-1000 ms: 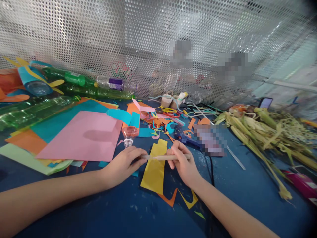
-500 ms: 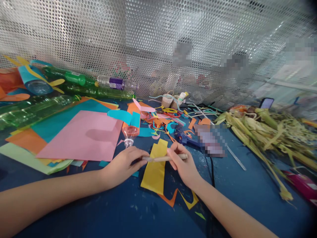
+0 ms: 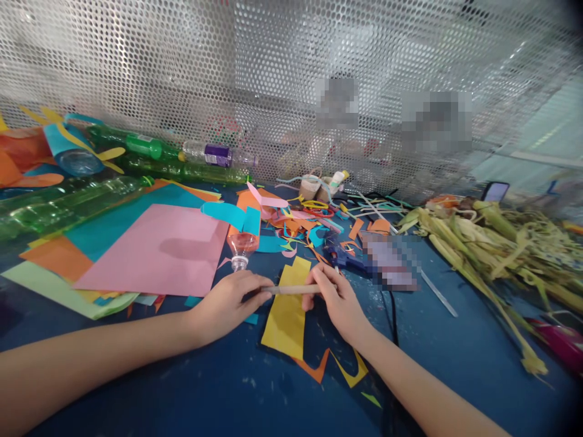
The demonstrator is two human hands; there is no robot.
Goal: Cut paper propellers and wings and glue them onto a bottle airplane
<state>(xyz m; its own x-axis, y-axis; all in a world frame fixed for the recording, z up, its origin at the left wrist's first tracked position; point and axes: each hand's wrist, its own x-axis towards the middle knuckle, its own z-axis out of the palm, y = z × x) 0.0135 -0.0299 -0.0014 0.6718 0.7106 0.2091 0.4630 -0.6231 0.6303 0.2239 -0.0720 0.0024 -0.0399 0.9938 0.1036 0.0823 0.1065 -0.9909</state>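
Note:
A slim, pale beige stick [image 3: 295,290] lies level between my hands, above a piece of yellow paper [image 3: 286,325]. At its left tip, the thumb and fingers of my left hand [image 3: 234,303] pinch it. My right hand [image 3: 336,298] is closed around the other end, which the fingers mostly hide. What the stick is made of, I cannot make out. Just beyond my left hand is a cut clear bottle top [image 3: 240,247] with a blue paper strip [image 3: 223,212] behind it. A dark blue glue gun [image 3: 348,260] lies past my right hand.
Left, a pink sheet [image 3: 159,249] tops a stack of coloured paper, with green bottles [image 3: 77,203] behind. Paper scraps [image 3: 296,224] and paper cups [image 3: 310,185] stand toward the perforated metal screen [image 3: 182,73]. Dried husks [image 3: 492,249] and a magenta object [image 3: 558,343] are at right.
My right hand's fingers have shifted on the stick and now cover its right end, which showed before. My left hand keeps its pinch. The whole view has swung slightly.

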